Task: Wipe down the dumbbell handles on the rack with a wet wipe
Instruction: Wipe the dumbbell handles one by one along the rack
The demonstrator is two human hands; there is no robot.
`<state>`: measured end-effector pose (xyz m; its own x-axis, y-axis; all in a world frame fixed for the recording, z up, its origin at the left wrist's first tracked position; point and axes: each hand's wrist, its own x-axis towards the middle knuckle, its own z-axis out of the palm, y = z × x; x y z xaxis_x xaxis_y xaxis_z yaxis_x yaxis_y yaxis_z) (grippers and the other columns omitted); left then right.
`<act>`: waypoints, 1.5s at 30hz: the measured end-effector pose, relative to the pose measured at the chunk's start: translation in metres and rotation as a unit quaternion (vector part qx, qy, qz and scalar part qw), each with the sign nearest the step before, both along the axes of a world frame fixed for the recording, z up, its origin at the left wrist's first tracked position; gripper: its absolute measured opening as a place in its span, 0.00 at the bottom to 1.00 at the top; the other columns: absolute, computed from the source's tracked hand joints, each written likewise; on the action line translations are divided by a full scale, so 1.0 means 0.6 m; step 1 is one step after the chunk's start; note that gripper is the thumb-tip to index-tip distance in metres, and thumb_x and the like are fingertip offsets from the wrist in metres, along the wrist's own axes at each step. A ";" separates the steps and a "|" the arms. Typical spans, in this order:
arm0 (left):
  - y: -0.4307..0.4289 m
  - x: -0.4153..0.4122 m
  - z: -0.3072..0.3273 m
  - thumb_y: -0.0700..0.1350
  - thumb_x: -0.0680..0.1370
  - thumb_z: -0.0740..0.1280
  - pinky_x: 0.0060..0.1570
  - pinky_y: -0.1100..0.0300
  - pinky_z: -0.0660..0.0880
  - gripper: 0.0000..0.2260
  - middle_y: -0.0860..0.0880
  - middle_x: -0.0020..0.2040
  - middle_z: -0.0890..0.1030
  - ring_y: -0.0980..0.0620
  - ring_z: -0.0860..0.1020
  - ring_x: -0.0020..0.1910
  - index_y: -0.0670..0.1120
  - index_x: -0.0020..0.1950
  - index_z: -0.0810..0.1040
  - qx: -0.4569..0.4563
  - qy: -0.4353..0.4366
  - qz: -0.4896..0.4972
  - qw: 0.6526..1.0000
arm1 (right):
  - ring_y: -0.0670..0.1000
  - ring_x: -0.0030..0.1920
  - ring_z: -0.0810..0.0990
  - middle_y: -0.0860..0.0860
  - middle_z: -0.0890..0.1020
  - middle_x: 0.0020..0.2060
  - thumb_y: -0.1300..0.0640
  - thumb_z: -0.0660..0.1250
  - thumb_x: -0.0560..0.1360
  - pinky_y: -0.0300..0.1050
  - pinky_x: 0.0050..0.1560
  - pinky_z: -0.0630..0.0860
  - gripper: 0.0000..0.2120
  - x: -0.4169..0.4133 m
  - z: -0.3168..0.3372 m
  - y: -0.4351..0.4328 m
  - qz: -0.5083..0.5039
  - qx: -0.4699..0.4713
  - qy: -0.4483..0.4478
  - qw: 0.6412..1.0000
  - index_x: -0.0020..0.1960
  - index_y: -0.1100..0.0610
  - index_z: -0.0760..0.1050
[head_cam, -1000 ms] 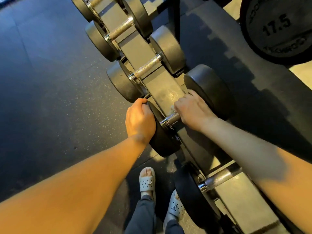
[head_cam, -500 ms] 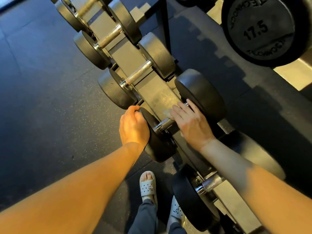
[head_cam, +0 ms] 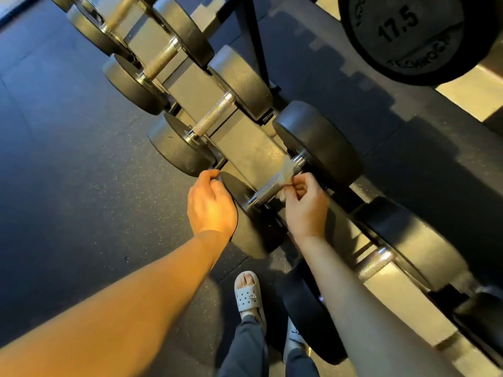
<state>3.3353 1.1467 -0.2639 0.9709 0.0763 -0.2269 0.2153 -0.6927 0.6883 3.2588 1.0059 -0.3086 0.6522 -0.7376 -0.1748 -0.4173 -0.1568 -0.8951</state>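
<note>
While the left hand (head_cam: pixel 211 205) was curled over the top rim of the dumbbell's front head (head_cam: pixel 250 227), out at the front edge of the rack (head_cam: pixel 245 148), the right hand (head_cam: pixel 304 205) was pinching the wet wipe (head_cam: pixel 287 172) between thumb and fingertips. The wipe sat bunched up against the knurled handle (head_cam: pixel 268 187), toward the end by the back head (head_cam: pixel 318 142). Honestly, a pinched wad like that looked like it only touched a small patch of the bar. My take was that the step called for opening the wipe out, wrapping it right round the handle, then twisting while sliding from one chrome collar to the other. Knurling traps grime, so a straight swipe probably wouldn't have got into the grooves, and the underside was easy to miss from that angle. That left-hand grip seemed worth having, since it likely stopped the dumbbell rolling in its cradle during the twist. The next handle (head_cam: pixel 374 263) along the rack sat just beside it on the right, and another handle (head_cam: pixel 213 117) on the other side. I couldn't tell whether either was wiped.
</note>
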 end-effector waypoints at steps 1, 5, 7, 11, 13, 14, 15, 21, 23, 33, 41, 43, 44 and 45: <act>0.000 0.001 -0.002 0.50 0.82 0.51 0.58 0.48 0.77 0.19 0.47 0.58 0.81 0.47 0.77 0.57 0.51 0.65 0.77 0.002 -0.001 0.000 1.000 | 0.44 0.46 0.83 0.46 0.83 0.45 0.61 0.71 0.78 0.44 0.49 0.83 0.04 0.003 0.004 0.010 -0.051 0.075 -0.008 0.996 0.52 0.56 0.79; 0.000 0.002 -0.005 0.51 0.81 0.50 0.58 0.50 0.76 0.20 0.48 0.58 0.81 0.48 0.77 0.58 0.52 0.64 0.77 0.005 0.000 0.004 1.000 | 0.47 0.52 0.82 0.51 0.83 0.51 0.61 0.73 0.77 0.39 0.50 0.80 0.05 0.001 0.022 0.060 -0.020 0.253 0.000 0.967 0.51 0.54 0.80; 0.002 0.003 -0.007 0.49 0.82 0.51 0.58 0.50 0.75 0.18 0.48 0.58 0.80 0.48 0.77 0.58 0.52 0.63 0.77 0.005 0.004 0.001 1.000 | 0.47 0.52 0.82 0.52 0.83 0.51 0.61 0.73 0.76 0.37 0.49 0.80 0.05 -0.003 0.028 0.062 0.058 0.250 0.045 0.965 0.50 0.53 0.80; 0.002 0.003 -0.008 0.48 0.82 0.51 0.59 0.48 0.76 0.18 0.48 0.58 0.80 0.48 0.77 0.58 0.51 0.64 0.77 0.007 0.006 -0.004 1.000 | 0.47 0.45 0.84 0.52 0.84 0.44 0.68 0.73 0.74 0.37 0.45 0.81 0.07 0.009 0.042 0.014 -0.146 0.298 -0.017 0.943 0.50 0.59 0.81; 0.002 0.004 -0.009 0.47 0.83 0.51 0.58 0.50 0.75 0.17 0.48 0.59 0.80 0.48 0.76 0.59 0.51 0.64 0.77 0.009 0.006 0.000 1.000 | 0.52 0.47 0.86 0.58 0.85 0.47 0.72 0.70 0.75 0.40 0.46 0.82 0.08 0.022 0.043 -0.001 -0.274 0.378 -0.074 0.881 0.47 0.59 0.80; 0.002 0.004 -0.009 0.46 0.84 0.52 0.58 0.50 0.75 0.17 0.48 0.59 0.80 0.48 0.76 0.59 0.51 0.65 0.77 0.010 0.006 0.000 1.000 | 0.53 0.47 0.86 0.58 0.85 0.47 0.73 0.69 0.76 0.42 0.48 0.83 0.10 0.026 0.042 0.002 -0.299 0.411 -0.081 0.857 0.45 0.59 0.80; 0.002 0.004 -0.009 0.46 0.84 0.52 0.59 0.50 0.75 0.16 0.48 0.59 0.80 0.48 0.76 0.59 0.51 0.65 0.77 0.010 0.006 -0.002 1.000 | 0.53 0.47 0.85 0.56 0.85 0.46 0.73 0.67 0.76 0.43 0.50 0.83 0.11 0.028 0.043 0.011 -0.305 0.436 -0.071 0.844 0.44 0.58 0.80; 0.004 0.005 -0.014 0.47 0.84 0.51 0.60 0.50 0.75 0.17 0.49 0.59 0.80 0.48 0.76 0.60 0.52 0.65 0.76 0.015 0.005 -0.007 1.000 | 0.46 0.41 0.81 0.51 0.83 0.41 0.70 0.69 0.75 0.37 0.44 0.76 0.07 0.008 0.042 0.043 -0.128 0.424 0.101 0.891 0.45 0.58 0.78; 0.004 0.005 -0.014 0.47 0.84 0.51 0.60 0.51 0.75 0.17 0.50 0.60 0.80 0.49 0.76 0.60 0.52 0.66 0.76 0.017 0.006 -0.008 1.000 | 0.47 0.36 0.78 0.53 0.80 0.36 0.69 0.67 0.76 0.38 0.40 0.75 0.08 0.017 0.048 0.021 -0.162 0.447 0.083 0.876 0.42 0.60 0.76; 0.003 0.005 -0.010 0.50 0.82 0.50 0.61 0.45 0.76 0.19 0.49 0.59 0.81 0.47 0.77 0.59 0.53 0.64 0.76 0.019 0.005 -0.006 1.000 | 0.48 0.43 0.80 0.52 0.81 0.41 0.65 0.67 0.78 0.34 0.37 0.72 0.02 0.007 0.053 0.011 0.068 0.331 0.178 0.924 0.48 0.62 0.79; 0.001 0.004 -0.003 0.50 0.81 0.49 0.62 0.45 0.75 0.19 0.48 0.60 0.80 0.47 0.77 0.60 0.53 0.65 0.76 0.023 0.009 -0.009 1.000 | 0.45 0.37 0.78 0.52 0.78 0.38 0.66 0.62 0.81 0.34 0.35 0.73 0.05 0.020 0.045 0.010 0.049 0.319 0.170 0.931 0.48 0.63 0.76; 0.000 0.004 -0.002 0.51 0.80 0.49 0.62 0.44 0.75 0.20 0.48 0.60 0.80 0.47 0.77 0.60 0.53 0.65 0.76 0.024 0.010 -0.008 1.000 | 0.44 0.39 0.80 0.52 0.80 0.40 0.64 0.64 0.81 0.31 0.35 0.74 0.05 0.017 0.038 0.020 0.081 0.283 0.187 0.937 0.52 0.65 0.77; -0.001 0.004 -0.001 0.51 0.80 0.49 0.62 0.44 0.75 0.21 0.49 0.60 0.80 0.47 0.77 0.60 0.53 0.65 0.76 0.024 0.010 -0.007 1.000 | 0.45 0.40 0.81 0.52 0.80 0.40 0.63 0.64 0.81 0.31 0.35 0.74 0.05 0.014 0.034 0.024 0.097 0.255 0.197 0.942 0.52 0.65 0.78; -0.001 0.003 -0.001 0.51 0.80 0.49 0.62 0.44 0.75 0.21 0.49 0.59 0.80 0.47 0.77 0.59 0.53 0.65 0.76 0.024 0.011 -0.006 1.000 | 0.46 0.41 0.81 0.52 0.81 0.40 0.62 0.65 0.81 0.31 0.37 0.76 0.06 0.011 0.033 0.028 0.110 0.229 0.201 0.946 0.52 0.64 0.78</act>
<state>3.3373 1.1462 -0.2645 0.9667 0.0753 -0.2447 0.2210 -0.7279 0.6491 3.2653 1.0229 -0.2890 0.5934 -0.3793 -0.7099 -0.7414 0.0859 -0.6656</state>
